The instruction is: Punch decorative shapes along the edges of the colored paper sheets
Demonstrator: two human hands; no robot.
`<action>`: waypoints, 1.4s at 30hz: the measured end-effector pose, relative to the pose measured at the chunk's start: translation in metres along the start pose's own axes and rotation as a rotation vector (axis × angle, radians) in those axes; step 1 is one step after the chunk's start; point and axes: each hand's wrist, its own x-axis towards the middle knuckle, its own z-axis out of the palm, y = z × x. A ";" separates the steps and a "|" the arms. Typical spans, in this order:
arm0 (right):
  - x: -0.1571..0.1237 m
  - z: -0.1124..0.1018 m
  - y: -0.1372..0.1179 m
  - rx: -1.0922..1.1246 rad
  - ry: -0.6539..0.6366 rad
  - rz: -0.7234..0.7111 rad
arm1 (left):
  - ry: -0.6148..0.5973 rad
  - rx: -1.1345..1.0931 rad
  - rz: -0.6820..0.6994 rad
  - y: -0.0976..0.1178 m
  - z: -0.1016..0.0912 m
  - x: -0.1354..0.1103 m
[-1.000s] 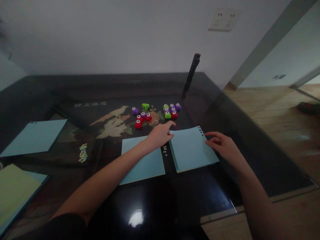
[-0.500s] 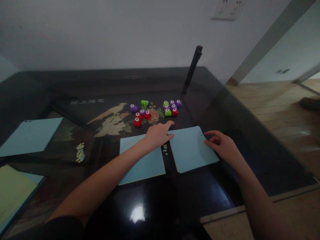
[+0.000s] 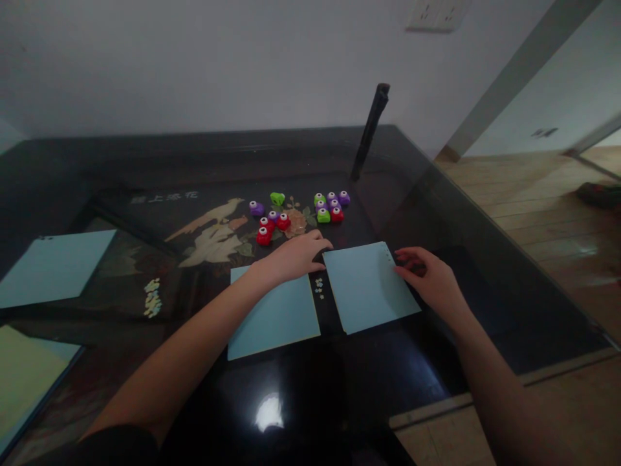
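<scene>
Two light blue sheets lie side by side on the dark table. My left hand [image 3: 301, 254] reaches across the left sheet [image 3: 276, 314], its thumb and fingers apart near the upper left corner of the right sheet [image 3: 371, 288]; nothing shows between them. In the narrow gap between the sheets lie several tiny pale pieces [image 3: 319, 288]. At the right sheet's right edge is my right hand [image 3: 429, 275], fingers curved, thumb and forefinger tips apart, with no visible object in it. Small dots [image 3: 387, 251] mark that sheet's upper right corner; I cannot tell what they are.
Several red, purple and green eyeball toys stand in a loose group [image 3: 264, 234] and a tighter cluster [image 3: 334, 206] behind the sheets. A pile of pale pieces [image 3: 152, 298], another blue sheet [image 3: 58, 265] and a yellow sheet [image 3: 29, 375] lie left. A dark stick [image 3: 369, 133] stands at the back.
My left hand has drawn slightly left, off the right sheet's corner. My right hand stays by the right edge, its fingers slightly shifted. The view has moved a little.
</scene>
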 end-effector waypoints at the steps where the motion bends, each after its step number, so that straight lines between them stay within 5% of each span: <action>1: 0.000 0.001 -0.001 0.000 -0.001 -0.003 | -0.004 -0.004 0.003 0.000 0.000 0.001; 21: -0.003 0.006 0.000 -0.052 -0.038 -0.049 | -0.001 -0.048 0.011 -0.005 -0.001 0.004; 32: -0.015 -0.031 0.009 -0.124 -0.492 -0.284 | -0.011 -0.039 0.024 -0.007 -0.001 0.005; 42: -0.020 -0.026 0.006 -0.278 -0.492 -0.305 | -0.012 -0.048 -0.007 -0.002 -0.003 0.004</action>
